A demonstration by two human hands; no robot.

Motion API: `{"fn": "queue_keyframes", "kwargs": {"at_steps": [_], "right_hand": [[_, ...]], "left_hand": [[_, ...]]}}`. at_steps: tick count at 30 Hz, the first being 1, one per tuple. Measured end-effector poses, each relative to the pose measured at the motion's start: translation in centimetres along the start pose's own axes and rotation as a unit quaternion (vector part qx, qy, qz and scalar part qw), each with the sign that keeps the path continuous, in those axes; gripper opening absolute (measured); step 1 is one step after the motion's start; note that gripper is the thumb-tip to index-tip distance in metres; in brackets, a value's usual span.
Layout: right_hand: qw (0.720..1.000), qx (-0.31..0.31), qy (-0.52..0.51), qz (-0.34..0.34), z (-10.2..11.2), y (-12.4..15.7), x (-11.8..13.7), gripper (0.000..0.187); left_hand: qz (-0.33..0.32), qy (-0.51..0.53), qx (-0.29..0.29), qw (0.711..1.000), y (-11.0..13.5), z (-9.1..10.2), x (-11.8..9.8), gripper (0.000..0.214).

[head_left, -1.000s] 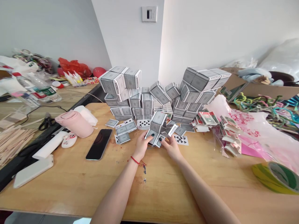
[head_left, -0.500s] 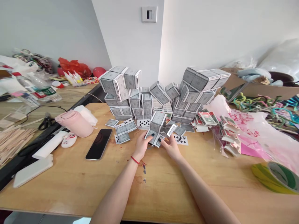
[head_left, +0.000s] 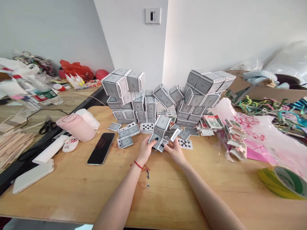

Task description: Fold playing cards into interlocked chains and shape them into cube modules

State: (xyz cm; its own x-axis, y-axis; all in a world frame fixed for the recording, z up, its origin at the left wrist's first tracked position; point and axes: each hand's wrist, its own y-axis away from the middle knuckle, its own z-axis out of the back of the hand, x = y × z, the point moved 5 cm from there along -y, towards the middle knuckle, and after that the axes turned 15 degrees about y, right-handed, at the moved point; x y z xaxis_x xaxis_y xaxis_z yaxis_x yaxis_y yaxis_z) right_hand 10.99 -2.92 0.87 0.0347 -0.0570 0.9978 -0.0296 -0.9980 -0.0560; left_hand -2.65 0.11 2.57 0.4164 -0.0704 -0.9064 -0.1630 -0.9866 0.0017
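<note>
Between my hands is a small folded structure of grey-backed playing cards, with flaps sticking out at its sides. My left hand grips its left flap, thumb on top. My right hand pinches a card at the lower right of the same piece; its fingers are partly hidden behind the cards. Behind them stand stacks of card cubes, a tall left stack and a tall right stack, with lower tilted cubes between. Loose cards lie to the left, and a face-up club card lies beside my right hand.
A black phone, pink bottle and white power bank lie on the left. Opened card boxes, pink-white plastic and a yellow-green tape roll are on the right. A cardboard box stands behind.
Almost nothing differs. Both hands keep their hold on the folded cards, with only a slight shift of the right thumb and of the camera's view.
</note>
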Motion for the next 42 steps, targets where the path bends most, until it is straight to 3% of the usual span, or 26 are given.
{"fn": "queue_keyframes", "kwargs": {"at_steps": [21, 33, 42], "right_hand": [[1.0, -0.004, -0.028, 0.005, 0.1, 0.1, 0.5, 0.071], [0.995, 0.006, -0.094, -0.028, 0.3, -0.1, -0.3, 0.064], [0.991, 0.02, -0.124, -0.038, 0.3, -0.1, -0.5, 0.059]], "left_hand": [[-0.011, -0.022, 0.024, 0.999, 0.0, -0.1, -0.1, 0.029], [-0.025, -0.029, 0.059, 0.998, 0.2, -0.4, -0.5, 0.028], [-0.022, -0.142, 0.064, 0.988, 0.1, 0.3, -0.1, 0.02]]}}
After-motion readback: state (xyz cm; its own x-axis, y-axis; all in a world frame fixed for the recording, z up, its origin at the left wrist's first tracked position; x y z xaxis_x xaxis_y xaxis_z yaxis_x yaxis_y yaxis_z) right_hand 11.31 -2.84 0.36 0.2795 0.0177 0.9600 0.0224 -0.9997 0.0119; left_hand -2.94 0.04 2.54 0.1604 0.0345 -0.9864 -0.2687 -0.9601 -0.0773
